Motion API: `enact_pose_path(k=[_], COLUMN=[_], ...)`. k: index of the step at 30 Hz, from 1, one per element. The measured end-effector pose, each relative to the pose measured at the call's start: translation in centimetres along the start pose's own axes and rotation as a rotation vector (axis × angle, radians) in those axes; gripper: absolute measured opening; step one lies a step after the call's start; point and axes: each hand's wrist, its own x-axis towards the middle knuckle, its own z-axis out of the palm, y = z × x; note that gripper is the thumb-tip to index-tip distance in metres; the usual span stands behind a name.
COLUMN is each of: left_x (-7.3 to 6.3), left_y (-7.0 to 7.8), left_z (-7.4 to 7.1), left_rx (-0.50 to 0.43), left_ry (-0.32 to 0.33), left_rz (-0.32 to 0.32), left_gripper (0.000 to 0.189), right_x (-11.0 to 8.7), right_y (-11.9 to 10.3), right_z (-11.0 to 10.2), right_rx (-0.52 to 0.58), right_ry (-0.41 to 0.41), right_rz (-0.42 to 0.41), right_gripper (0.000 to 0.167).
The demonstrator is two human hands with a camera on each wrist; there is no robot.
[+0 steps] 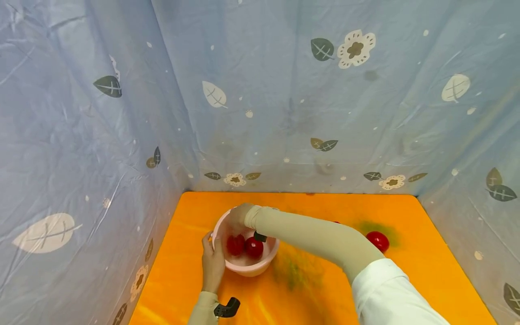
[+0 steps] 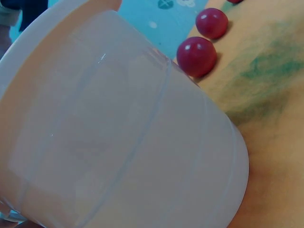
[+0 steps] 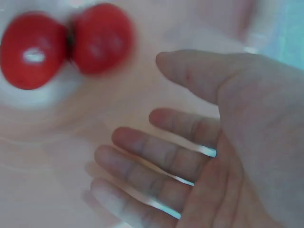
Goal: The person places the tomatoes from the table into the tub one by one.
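A pale pink plastic basin (image 1: 248, 270) stands on the table's left half. My left hand (image 1: 213, 266) grips its left rim, thumb at the inner side and fingers outside. Two glossy red tomatoes, one on the right (image 1: 254, 247) and one on the left (image 1: 235, 245), lie side by side at the bottom. Inside the basin, near its far rim, is my right hand (image 1: 239, 216). The right wrist view shows that hand (image 3: 232, 123) with fingers spread and holding nothing, apart from the tomatoes (image 3: 33, 51). The basin's outer wall (image 2: 123, 123) fills most of the left wrist view.
A tomato (image 1: 378, 242) lies on the orange tabletop (image 1: 325, 293) to the right, partly behind my right forearm. From the left wrist, a large tomato (image 2: 196, 57) and a smaller-looking one (image 2: 212, 23) show beyond the basin. Patterned blue curtains (image 1: 284, 99) enclose the table.
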Motion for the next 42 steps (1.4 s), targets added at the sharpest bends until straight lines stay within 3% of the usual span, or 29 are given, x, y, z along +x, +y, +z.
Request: enact_pose_path(k=[3,9,14,18,25,28,33,37,42], left_x=[-0.2,-0.3,-0.4,-0.5,-0.4,-0.2,-0.2,-0.3,-0.7], left_y=[0.2,0.3,0.3,0.4,0.6,0.7,0.9,0.9,0.8], left_z=[0.2,0.3,0.2,0.1,0.2,0.1,-0.1,0.0,0.3], left_rx=[-0.016,-0.036,-0.016,-0.011,0.006,0.014,0.014,0.021,0.013], left_ry=[-0.018,-0.054,-0.036,-0.027,-0.021,-0.010,0.003,0.002,-0.020], left_rz=[-0.018,-0.045,-0.045,-0.046,-0.039,-0.042,-0.054,-0.069,-0.072], left_gripper=[0.046,0.050,0.052,0.052,0.052,0.053,0.055,0.054,0.055], right_x=[-1.7,-6.0,-10.1,-13.7,-19.3,-21.7,-25.6,-28.6,-30.8], right_y=[0.1,0.9,3.0,6.0,13.5,16.7,21.4,23.9,24.6], right_z=[-1.2,-5.7,-7.7,-7.2,-1.0,2.3,7.7,12.3,18.3], right_rx=[0.021,0.123,0.193,0.263,0.447,0.516,0.560,0.598,0.576], right_ry=[0.007,0.043,0.137,0.251,0.427,0.497,0.614,0.675,0.713], right_rz=[-0.068,-0.240,-0.285,-0.273,-0.173,-0.047,0.231,0.409,0.548], right_gripper=[0.029,0.047,0.049,0.046,0.040,0.040,0.047,0.059,0.060])
